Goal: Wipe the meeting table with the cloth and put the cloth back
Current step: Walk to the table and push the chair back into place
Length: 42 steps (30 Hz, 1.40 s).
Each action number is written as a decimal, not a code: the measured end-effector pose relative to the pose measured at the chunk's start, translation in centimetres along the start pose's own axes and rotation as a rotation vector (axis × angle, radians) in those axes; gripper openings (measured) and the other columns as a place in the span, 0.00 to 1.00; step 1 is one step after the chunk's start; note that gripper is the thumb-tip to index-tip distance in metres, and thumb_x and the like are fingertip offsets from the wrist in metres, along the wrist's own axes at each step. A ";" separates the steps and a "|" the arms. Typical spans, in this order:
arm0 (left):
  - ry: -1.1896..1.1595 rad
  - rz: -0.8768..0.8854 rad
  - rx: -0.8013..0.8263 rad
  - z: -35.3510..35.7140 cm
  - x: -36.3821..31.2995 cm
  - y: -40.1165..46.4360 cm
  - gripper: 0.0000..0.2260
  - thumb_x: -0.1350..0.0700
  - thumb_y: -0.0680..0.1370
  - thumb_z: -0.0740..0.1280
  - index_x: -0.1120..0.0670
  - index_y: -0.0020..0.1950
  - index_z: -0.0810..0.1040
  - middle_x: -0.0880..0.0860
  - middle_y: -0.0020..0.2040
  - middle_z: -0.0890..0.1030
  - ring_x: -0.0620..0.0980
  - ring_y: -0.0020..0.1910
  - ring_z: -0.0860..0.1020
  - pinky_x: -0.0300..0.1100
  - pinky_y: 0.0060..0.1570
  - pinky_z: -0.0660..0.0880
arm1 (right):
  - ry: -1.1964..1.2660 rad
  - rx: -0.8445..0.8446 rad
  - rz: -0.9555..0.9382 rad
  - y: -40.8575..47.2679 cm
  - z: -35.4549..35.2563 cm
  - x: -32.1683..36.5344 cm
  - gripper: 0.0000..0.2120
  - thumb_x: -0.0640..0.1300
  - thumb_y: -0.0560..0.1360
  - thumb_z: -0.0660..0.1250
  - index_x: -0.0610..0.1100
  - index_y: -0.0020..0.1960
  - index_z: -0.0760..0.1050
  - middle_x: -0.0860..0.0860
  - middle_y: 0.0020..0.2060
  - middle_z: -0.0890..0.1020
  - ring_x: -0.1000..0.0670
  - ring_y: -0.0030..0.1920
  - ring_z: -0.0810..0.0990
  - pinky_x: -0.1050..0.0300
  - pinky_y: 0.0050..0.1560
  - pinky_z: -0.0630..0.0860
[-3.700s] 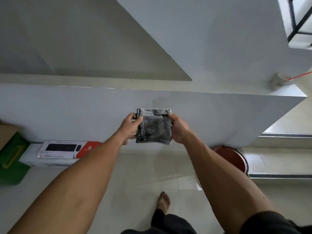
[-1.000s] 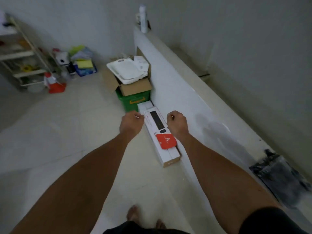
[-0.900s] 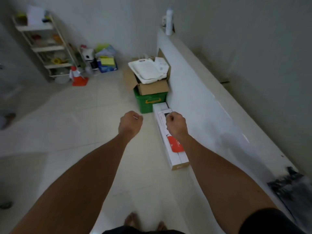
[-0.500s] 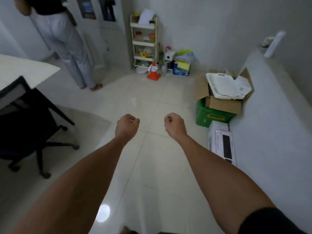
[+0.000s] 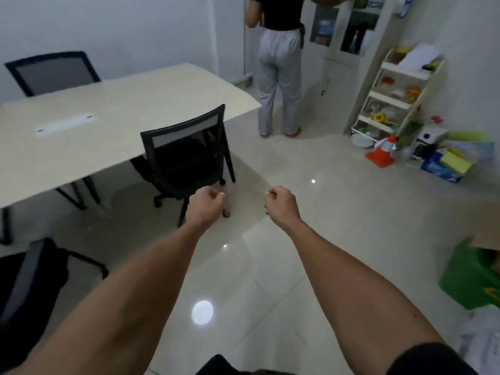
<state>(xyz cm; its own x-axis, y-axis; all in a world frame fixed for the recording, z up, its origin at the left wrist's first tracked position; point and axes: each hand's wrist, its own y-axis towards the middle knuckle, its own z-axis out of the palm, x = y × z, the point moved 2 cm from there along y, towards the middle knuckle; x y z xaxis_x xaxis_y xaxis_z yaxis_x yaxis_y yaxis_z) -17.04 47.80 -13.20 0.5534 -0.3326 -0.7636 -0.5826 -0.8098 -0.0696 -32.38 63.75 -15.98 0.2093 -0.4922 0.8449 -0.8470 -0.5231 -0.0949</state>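
Two fists, the left hand [image 5: 204, 206] and right hand [image 5: 280, 204], hang curled and empty over the floor [image 5: 311, 266], well apart from the table [image 5: 108, 117] and its black chair [image 5: 186, 155].

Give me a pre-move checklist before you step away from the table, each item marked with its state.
1. Left hand holds nothing: ok, fingers curled, no cloth in it.
2. Right hand holds nothing: ok, curled the same way.
3. Cloth back in its place: cannot tell, no cloth is in view.
4. Pale beige meeting table wiped: cannot tell; no streaks or objects show on its top.
5. Glossy tiled floor ahead free to walk: ok.
6. Black mesh-back office chair out of the path: ok, beside the table, left of both hands.
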 end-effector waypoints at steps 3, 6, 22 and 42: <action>0.009 -0.071 -0.072 -3.2 3.2 1.9 0.10 0.45 0.79 0.67 0.50 0.51 0.83 0.51 0.46 0.85 0.54 0.48 0.84 0.49 0.53 0.82 | -0.024 0.086 -0.051 1.2 4.2 3.5 0.11 0.48 0.79 0.59 0.48 0.43 0.77 0.48 0.39 0.84 0.43 0.44 0.85 0.41 0.47 0.85; 0.006 -0.159 -0.137 -6.2 6.0 3.3 0.10 0.45 0.79 0.67 0.50 0.51 0.83 0.52 0.46 0.85 0.54 0.47 0.84 0.45 0.46 0.80 | -0.037 0.179 -0.099 2.7 8.4 6.4 0.10 0.47 0.78 0.59 0.48 0.43 0.77 0.48 0.39 0.84 0.43 0.43 0.85 0.42 0.45 0.84; -0.033 -0.469 -0.491 -18.0 14.7 13.8 0.09 0.45 0.78 0.68 0.49 0.49 0.83 0.52 0.49 0.86 0.55 0.54 0.82 0.47 0.59 0.78 | -0.108 0.564 -0.305 15.2 27.1 19.0 0.10 0.51 0.77 0.59 0.52 0.45 0.79 0.52 0.40 0.85 0.47 0.43 0.86 0.41 0.49 0.86; -0.104 -0.526 -0.521 -26.4 23.2 28.4 0.08 0.45 0.76 0.66 0.48 0.46 0.81 0.49 0.44 0.85 0.54 0.49 0.83 0.50 0.57 0.81 | -0.163 0.681 -0.366 24.1 42.9 28.5 0.13 0.53 0.75 0.56 0.52 0.46 0.78 0.50 0.44 0.85 0.44 0.46 0.85 0.39 0.53 0.84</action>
<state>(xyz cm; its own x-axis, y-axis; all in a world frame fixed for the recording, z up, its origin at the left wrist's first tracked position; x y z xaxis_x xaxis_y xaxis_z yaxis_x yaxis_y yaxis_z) -4.99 4.36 -15.92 0.6070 0.1884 -0.7721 0.1156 -0.9821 -0.1488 -25.86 7.21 -16.75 0.5310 -0.2746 0.8016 -0.2355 -0.9566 -0.1716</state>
